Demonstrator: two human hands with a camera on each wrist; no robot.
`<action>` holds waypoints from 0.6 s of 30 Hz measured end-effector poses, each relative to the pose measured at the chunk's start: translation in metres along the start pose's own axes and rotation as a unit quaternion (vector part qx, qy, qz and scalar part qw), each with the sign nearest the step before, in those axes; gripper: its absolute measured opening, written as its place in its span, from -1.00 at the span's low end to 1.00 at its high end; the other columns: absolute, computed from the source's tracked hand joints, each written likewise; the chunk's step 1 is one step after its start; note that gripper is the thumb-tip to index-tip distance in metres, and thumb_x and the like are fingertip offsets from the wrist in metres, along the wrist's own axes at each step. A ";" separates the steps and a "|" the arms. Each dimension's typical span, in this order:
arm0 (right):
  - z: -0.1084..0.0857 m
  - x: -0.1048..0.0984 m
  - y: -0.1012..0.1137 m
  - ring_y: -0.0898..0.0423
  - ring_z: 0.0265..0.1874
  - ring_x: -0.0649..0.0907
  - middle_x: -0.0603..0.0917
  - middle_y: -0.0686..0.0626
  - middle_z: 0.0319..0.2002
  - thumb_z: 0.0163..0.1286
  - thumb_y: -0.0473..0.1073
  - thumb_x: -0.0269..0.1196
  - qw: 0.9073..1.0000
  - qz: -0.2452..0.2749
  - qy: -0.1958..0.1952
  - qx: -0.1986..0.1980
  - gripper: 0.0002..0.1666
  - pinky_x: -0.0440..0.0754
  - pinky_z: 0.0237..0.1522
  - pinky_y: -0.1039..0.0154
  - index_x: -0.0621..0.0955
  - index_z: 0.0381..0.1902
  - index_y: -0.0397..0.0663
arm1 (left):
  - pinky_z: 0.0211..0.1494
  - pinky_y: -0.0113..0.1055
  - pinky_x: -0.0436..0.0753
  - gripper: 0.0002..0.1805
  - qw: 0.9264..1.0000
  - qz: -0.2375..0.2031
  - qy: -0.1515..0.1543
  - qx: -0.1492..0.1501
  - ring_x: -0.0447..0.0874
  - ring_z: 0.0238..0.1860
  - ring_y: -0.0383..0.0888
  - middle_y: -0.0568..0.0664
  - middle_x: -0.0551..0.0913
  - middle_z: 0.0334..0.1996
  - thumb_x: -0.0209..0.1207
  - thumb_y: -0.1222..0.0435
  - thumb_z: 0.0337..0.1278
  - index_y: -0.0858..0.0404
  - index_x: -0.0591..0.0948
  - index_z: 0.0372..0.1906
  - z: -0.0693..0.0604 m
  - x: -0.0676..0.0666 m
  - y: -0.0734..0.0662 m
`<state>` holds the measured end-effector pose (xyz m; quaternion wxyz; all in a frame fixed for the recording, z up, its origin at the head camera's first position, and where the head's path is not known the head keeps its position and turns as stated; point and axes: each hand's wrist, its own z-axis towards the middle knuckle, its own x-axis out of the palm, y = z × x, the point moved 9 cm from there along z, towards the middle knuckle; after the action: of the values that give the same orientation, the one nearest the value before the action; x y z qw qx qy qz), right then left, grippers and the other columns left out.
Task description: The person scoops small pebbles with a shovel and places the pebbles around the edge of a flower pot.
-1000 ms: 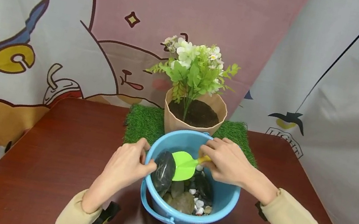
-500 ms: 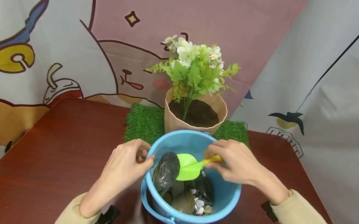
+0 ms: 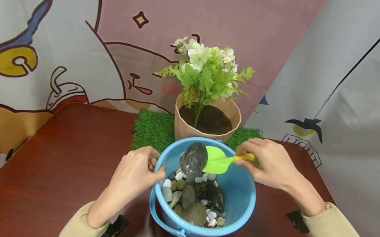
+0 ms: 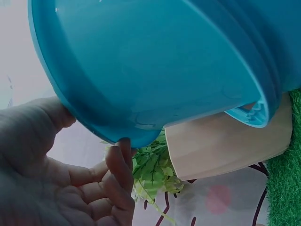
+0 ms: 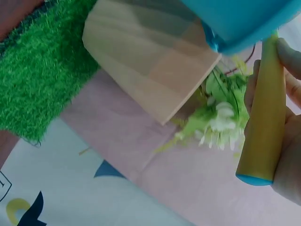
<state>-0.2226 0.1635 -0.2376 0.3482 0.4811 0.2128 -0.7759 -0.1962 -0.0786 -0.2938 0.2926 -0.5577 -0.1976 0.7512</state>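
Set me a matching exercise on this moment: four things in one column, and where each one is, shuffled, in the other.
Things:
1. Left hand
2. Right hand
3. Upper dark stone
4. Flower pot

Places:
A. Behind the blue bucket, with green turf around its base
B. At the end of the green blade
C. At the bucket's rim
D. On the yellow handle

Pairs: 1-C, 2-D, 3-B, 4-A
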 end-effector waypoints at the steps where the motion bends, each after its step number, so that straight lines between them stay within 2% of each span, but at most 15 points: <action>1: 0.000 -0.003 -0.003 0.36 -0.59 0.43 0.64 0.18 -0.51 0.01 -0.15 0.42 1.000 -0.004 -0.004 0.007 -0.85 0.36 -0.57 0.43 0.65 -0.43 0.12 | -0.46 -0.39 0.49 -0.75 1.000 0.001 0.000 0.001 0.53 -0.56 -0.29 -0.06 0.63 -0.56 0.24 0.32 -0.23 0.29 0.64 -0.30 0.000 0.000 0.000; 7: 0.001 -0.016 -0.022 0.36 -0.66 0.36 0.61 0.16 -0.54 0.04 -0.17 0.40 0.999 -0.024 -0.010 0.048 -0.87 0.30 -0.62 0.42 0.65 -0.42 0.11 | -0.50 -0.39 0.47 -0.74 1.000 0.006 0.000 0.005 0.51 -0.59 -0.29 -0.07 0.62 -0.58 0.25 0.31 -0.24 0.30 0.64 -0.30 0.001 -0.001 -0.002; 18: 0.007 -0.017 -0.058 0.25 -0.68 0.40 0.64 0.11 -0.57 0.15 -0.08 0.34 0.991 -0.046 0.027 0.122 -0.92 0.29 -0.66 0.32 0.66 -0.41 0.08 | -0.50 -0.39 0.47 -0.73 1.000 0.006 0.005 0.000 0.51 -0.59 -0.27 -0.06 0.62 -0.57 0.26 0.29 -0.25 0.30 0.64 -0.31 0.001 0.000 -0.001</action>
<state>-0.2649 0.2034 -0.2200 0.2447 0.5306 0.1478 -0.7979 -0.1972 -0.0782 -0.2929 0.2889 -0.5624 -0.1931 0.7503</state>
